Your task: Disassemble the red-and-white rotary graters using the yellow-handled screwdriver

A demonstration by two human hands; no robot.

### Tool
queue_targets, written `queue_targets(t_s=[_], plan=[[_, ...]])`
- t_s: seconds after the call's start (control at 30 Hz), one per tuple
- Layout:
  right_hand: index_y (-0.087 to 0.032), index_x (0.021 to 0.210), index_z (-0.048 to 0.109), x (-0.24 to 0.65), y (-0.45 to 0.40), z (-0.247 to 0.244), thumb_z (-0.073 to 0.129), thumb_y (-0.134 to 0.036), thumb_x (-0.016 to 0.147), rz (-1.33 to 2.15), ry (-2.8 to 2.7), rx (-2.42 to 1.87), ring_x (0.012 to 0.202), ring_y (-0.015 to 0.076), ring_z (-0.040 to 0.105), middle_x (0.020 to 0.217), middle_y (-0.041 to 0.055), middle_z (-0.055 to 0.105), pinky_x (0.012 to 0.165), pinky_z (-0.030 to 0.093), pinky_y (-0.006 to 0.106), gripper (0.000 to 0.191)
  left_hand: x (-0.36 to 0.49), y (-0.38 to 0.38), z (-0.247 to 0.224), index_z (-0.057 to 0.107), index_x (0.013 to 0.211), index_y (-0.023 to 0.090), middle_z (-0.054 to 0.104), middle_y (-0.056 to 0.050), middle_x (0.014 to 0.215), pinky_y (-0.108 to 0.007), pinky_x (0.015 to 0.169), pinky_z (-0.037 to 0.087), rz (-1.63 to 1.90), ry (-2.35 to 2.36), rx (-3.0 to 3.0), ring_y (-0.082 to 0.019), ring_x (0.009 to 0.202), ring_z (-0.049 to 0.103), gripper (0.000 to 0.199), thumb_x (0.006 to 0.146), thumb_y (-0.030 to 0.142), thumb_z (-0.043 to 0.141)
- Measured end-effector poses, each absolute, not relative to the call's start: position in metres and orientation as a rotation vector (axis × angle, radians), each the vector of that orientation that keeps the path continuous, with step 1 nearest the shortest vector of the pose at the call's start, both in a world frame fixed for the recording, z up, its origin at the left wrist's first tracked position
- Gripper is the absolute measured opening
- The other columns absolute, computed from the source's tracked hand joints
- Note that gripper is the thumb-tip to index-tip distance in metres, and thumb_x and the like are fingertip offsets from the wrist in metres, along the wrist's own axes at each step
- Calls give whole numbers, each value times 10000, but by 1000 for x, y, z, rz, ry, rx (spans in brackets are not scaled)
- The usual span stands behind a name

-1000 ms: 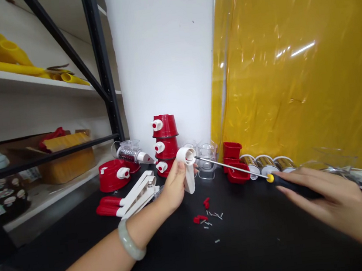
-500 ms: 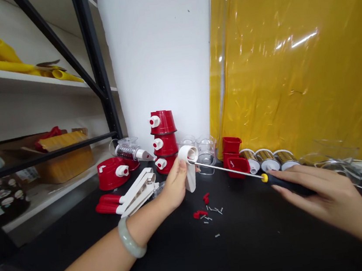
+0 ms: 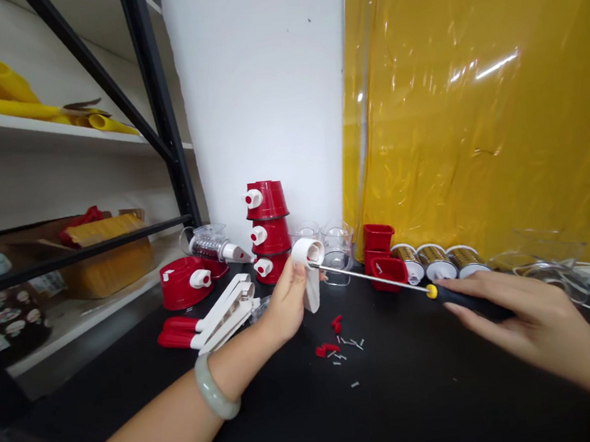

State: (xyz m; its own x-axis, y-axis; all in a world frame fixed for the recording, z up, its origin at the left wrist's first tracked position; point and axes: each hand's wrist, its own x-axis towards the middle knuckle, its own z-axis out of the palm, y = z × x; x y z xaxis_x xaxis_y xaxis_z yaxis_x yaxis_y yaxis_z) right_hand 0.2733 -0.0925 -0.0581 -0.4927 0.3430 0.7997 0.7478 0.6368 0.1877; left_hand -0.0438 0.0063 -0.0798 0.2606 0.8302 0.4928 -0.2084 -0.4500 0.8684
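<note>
My left hand (image 3: 287,301) grips a white plastic part (image 3: 312,292) with a round ring at its top, held above the black table. My right hand (image 3: 521,308) is wrapped round the dark handle of a long screwdriver (image 3: 374,278) with a yellow collar. The screwdriver's tip meets the white part just below its ring; the exact contact is too small to tell. Under the white part, two small red pieces (image 3: 326,350) and several small screws (image 3: 354,384) lie on the table.
Red bases (image 3: 269,235) stand stacked at the back. White handles with red grips (image 3: 223,314) and another red base (image 3: 180,284) lie left. Red containers (image 3: 389,271), metal drums (image 3: 436,261) and clear parts sit back right. A black-framed shelf (image 3: 176,164) rises at left.
</note>
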Motion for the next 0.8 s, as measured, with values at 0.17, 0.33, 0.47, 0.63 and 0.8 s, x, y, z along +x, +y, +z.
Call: queue_targets(t_s=[0.17, 0.33, 0.47, 0.63, 0.8], plan=[[-224, 1191, 628, 275, -92, -60, 648, -194, 883, -672, -2099, -854, 797, 196, 727, 956, 66, 748, 686, 569, 280, 310, -43, 5, -79, 563, 1143, 190, 668, -52, 929, -258, 675, 461, 1396, 587, 1591, -149, 790, 599, 571, 873, 685, 474], [-232, 1197, 629, 274, -94, -60, 653, -181, 873, -669, -2094, -856, 803, 202, 730, 960, 58, 749, 692, 576, 289, 330, -43, 5, -78, 568, 1166, 196, 676, -59, 940, -264, 718, 469, 1400, 596, 1564, -164, 847, 613, 588, 858, 691, 494], [-234, 1201, 622, 274, -94, -59, 648, -183, 878, -671, -2093, -856, 802, 202, 730, 967, 61, 747, 690, 578, 292, 328, -44, 6, -78, 555, 1216, 205, 681, -63, 940, -261, 668, 462, 1405, 617, 1536, -161, 800, 608, 629, 841, 707, 502], [-211, 1187, 617, 273, -94, -58, 634, -185, 893, -688, -2102, -849, 793, 194, 728, 955, 79, 748, 683, 571, 282, 296, -44, 5, -79, 560, 1206, 220, 659, -42, 914, -246, 688, 466, 1407, 619, 1576, -145, 808, 603, 587, 864, 689, 480], [-213, 1179, 633, 274, -94, -57, 644, -189, 882, -713, -2097, -845, 800, 196, 731, 958, 67, 752, 690, 573, 276, 298, -44, 6, -80, 561, 1206, 219, 655, -44, 903, -254, 700, 468, 1416, 606, 1589, -148, 804, 598, 585, 864, 687, 482]])
